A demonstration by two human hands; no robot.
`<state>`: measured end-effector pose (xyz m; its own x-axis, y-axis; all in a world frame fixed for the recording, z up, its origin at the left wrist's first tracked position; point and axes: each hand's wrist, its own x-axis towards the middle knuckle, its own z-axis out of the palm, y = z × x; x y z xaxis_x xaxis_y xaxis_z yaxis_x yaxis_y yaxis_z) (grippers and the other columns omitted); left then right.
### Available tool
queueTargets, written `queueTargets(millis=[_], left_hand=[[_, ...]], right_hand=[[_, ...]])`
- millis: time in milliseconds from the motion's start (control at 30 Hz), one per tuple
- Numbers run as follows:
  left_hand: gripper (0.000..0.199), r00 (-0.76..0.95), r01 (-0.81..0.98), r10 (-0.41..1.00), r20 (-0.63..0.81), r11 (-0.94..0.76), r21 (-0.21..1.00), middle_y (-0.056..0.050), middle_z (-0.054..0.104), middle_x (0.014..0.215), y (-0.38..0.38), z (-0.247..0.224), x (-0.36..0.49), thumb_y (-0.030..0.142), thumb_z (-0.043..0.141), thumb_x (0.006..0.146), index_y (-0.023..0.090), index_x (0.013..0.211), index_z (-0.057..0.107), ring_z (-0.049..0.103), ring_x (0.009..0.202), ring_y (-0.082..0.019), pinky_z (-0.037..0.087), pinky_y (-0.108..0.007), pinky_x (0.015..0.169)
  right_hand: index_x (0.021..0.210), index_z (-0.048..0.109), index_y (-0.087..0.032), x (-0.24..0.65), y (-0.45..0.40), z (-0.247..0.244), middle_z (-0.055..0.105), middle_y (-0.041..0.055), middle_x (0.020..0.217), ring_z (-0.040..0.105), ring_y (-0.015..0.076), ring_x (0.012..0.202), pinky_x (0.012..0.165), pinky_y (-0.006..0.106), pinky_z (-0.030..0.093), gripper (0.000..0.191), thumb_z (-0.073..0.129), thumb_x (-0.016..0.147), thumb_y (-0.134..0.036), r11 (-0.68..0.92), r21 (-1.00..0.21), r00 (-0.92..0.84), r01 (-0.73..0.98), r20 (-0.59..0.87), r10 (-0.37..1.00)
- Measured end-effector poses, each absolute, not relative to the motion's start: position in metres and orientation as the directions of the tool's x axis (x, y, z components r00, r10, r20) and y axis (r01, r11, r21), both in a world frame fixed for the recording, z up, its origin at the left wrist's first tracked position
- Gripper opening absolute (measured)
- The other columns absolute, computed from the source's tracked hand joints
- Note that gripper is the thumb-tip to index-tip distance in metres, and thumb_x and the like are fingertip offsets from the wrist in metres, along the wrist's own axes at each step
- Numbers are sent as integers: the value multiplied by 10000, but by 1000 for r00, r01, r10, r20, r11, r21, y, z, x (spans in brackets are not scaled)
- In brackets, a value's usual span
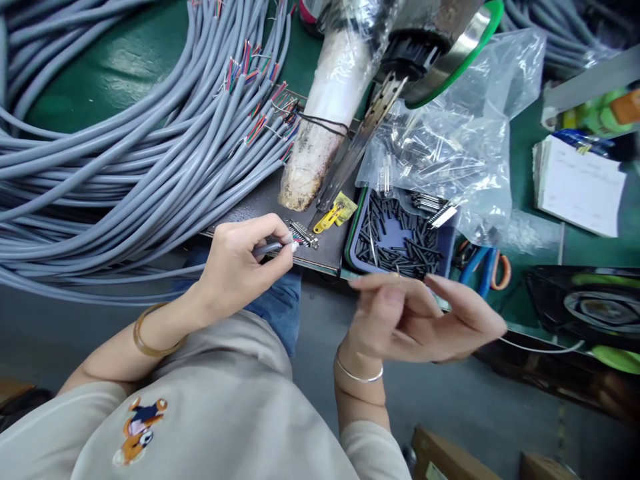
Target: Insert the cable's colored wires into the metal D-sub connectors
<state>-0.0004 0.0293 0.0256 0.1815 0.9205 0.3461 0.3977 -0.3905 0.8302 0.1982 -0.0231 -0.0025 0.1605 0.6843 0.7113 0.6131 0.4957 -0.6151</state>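
My left hand pinches the end of a grey cable between thumb and fingers. Short coloured wires come out of that end, beside a metal multi-pin connector at the table's front edge. Whether the wires touch its pins is too small to tell. To the right, my right hand hovers in front of a blue tray of short black tubes. Its thumb and forefinger press together, the other fingers spread; what lies in the pinch is blurred. A soldering iron points down towards the connector.
Many grey cables with stripped ends cover the left side. A stained white cylinder leans beside the iron, near a green-rimmed spool. A yellow tag, a clear bag, pliers and a paper stack lie around.
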Motion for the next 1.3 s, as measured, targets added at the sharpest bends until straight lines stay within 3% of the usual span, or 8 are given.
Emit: queueTargets(millis=[100, 200, 600, 767, 1000, 1300], left_hand=[[128, 173, 409, 934, 312, -356, 840, 99, 476, 530, 30, 27, -1, 89, 658, 802, 188, 732, 617, 338, 447, -51, 310, -225, 474], [120, 157, 413, 940, 302, -340, 845, 100, 455, 523, 30, 26, 0, 101, 663, 808, 198, 749, 625, 336, 441, -58, 310, -238, 467], [190, 155, 422, 858, 490, -506, 753, 77, 603, 641, 36, 30, 2, 50, 685, 819, 212, 793, 590, 405, 441, -44, 358, -225, 436], [197, 160, 425, 901, 403, -432, 795, 91, 497, 558, 34, 33, 1, 51, 684, 825, 220, 782, 592, 366, 435, -58, 350, -255, 449], [129, 175, 445, 946, 271, -322, 835, 97, 465, 518, 32, 29, -3, 127, 676, 839, 208, 757, 618, 357, 442, -65, 321, -251, 462], [144, 211, 473, 892, 400, -451, 757, 63, 649, 653, 26, 28, -2, 49, 666, 820, 182, 790, 621, 422, 467, -47, 349, -190, 455]], right_hand=[[1195, 633, -253, 185, -15, 2, 810, -8, 939, 815, 189, 796, 676, 307, 691, 289, 673, 948, -109, 453, -566, 138, 689, 716, 685], [1012, 668, -232, 178, -6, 3, 824, 21, 1035, 816, 191, 932, 850, 323, 698, 183, 726, 910, -92, 465, -563, 7, 683, 642, 767], [951, 675, -232, 176, 5, 8, 816, 40, 1086, 800, 179, 950, 824, 290, 674, 215, 775, 861, -65, 533, -516, -58, 671, 679, 731], [994, 685, -242, 176, 6, 9, 819, 32, 1092, 804, 175, 920, 813, 277, 675, 246, 781, 852, -65, 548, -449, -100, 706, 703, 704], [898, 619, -239, 177, 3, 5, 829, 68, 1076, 814, 164, 884, 747, 240, 669, 202, 744, 880, -82, 572, -380, -186, 727, 693, 696], [900, 628, -221, 182, -1, 0, 832, 90, 1002, 817, 169, 852, 727, 227, 663, 183, 758, 880, -94, 595, -308, -214, 742, 733, 646]])
